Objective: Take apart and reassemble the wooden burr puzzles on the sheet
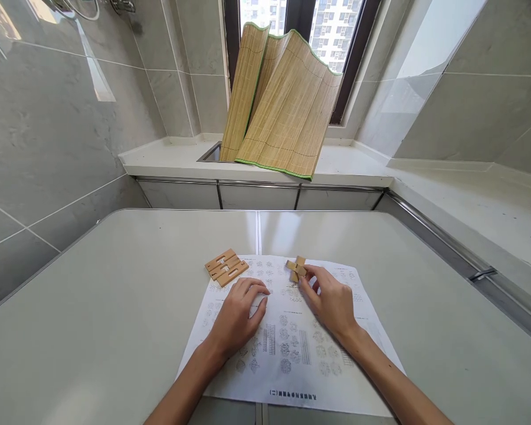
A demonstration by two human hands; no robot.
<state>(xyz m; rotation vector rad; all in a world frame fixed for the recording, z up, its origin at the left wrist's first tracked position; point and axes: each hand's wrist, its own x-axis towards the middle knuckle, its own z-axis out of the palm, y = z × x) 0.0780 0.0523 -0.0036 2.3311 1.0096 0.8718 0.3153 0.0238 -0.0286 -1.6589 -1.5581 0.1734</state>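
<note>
A printed paper sheet (336, 378) with rows of small line drawings lies on the table, its heading upside down to me. My left hand (242, 310) rests on the sheet with its fingers loosely spread and holds nothing. Beyond it, at the sheet's far left corner, sit flat wooden puzzle pieces (227, 267) with slots cut in them, laid side by side. My right hand (330, 298) pinches a small cross-shaped wooden puzzle (297, 268) between thumb and fingers, near the far edge of the sheet. My fingertips hide part of the puzzle.
The pale table (92, 330) has a seam running down its middle. Behind it a white ledge (168, 162) carries a folded bamboo mat (287, 106) leaning against the window. Tiled walls stand on both sides, and a metal rail (442, 248) runs along the right.
</note>
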